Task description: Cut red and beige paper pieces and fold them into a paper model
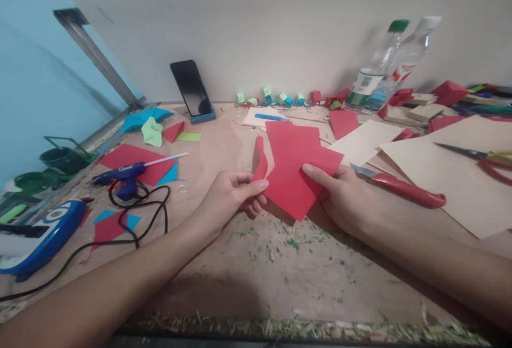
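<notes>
Red paper sheet is held up just above the middle of the worktable, pinched at its lower edges by both hands so that its flat face tilts toward the camera. It is a matte red, irregular piece with straight cut sides and a pointed lower corner. A narrow curved strip hangs partly freed along its left side.

The right hand grips the sheet from the right, thumb laid across the front and fingers behind, which keeps the larger part steady. It also holds a red-handled knife, whose blade points up and left, just beside the sheet's right edge.

The left hand is closed on the sheet's left edge near the strip, thumb on top.

Beige card sheets lie to the right, with scissors on them. A blue glue gun and its black cord rest well apart on the left. A phone leans on the back wall, and two plastic bottles stand at the right rear.
</notes>
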Demonstrator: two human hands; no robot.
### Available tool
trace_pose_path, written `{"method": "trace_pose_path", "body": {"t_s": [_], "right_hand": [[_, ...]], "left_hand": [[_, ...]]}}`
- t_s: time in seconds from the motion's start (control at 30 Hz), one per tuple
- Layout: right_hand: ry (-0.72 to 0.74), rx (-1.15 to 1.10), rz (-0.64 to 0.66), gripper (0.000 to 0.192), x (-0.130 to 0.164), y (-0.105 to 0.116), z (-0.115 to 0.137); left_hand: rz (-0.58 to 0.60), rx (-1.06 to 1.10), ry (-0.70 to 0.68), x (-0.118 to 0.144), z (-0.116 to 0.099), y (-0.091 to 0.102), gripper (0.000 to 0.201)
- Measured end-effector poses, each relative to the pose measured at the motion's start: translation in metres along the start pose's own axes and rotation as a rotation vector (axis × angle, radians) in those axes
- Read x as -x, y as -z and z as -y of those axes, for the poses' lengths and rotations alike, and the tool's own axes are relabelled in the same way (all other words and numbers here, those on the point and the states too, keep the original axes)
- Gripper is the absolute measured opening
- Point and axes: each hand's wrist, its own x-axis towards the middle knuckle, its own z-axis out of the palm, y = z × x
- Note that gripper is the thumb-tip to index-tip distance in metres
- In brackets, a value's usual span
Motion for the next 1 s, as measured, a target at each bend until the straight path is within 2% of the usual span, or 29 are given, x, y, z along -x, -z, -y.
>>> {"method": "trace_pose_path", "body": {"t_s": [0.27, 0.5, 0.57, 0.7, 0.8, 0.87, 1.0], "right_hand": [[0.056, 0.02, -0.014, 0.024, -0.002, 0.002, -0.004], [0.022, -0.073, -0.031, 0.021, -0.002, 0.001, -0.003], [0.02, -0.065, -0.007, 0.023, -0.003, 0.002, -0.004], [0.021, 0.042, 0.087, 0.025, 0.0, 0.006, -0.006], [-0.015, 0.188, 0.181, 0.034, 0.003, 0.007, -0.006], [-0.065, 0.252, 0.229, 0.04, 0.006, 0.007, -0.003], [-0.095, 0.327, 0.273, 0.045, 0.008, 0.004, 0.008]], "left_hand": [[-0.059, 0.035, 0.016, -0.003, 0.004, 0.002, 0.033], [-0.211, 0.083, -0.056, -0.009, 0.001, 0.012, 0.028], [-0.309, 0.106, -0.126, -0.018, -0.003, 0.022, 0.027], [-0.621, 0.188, -0.329, -0.033, -0.015, 0.048, 0.025], [-0.732, 0.17, -0.391, -0.028, -0.022, 0.052, 0.046], [-0.669, 0.13, -0.358, -0.018, -0.021, 0.041, 0.061], [-0.392, 0.001, -0.296, 0.001, -0.016, 0.005, 0.047]]}}
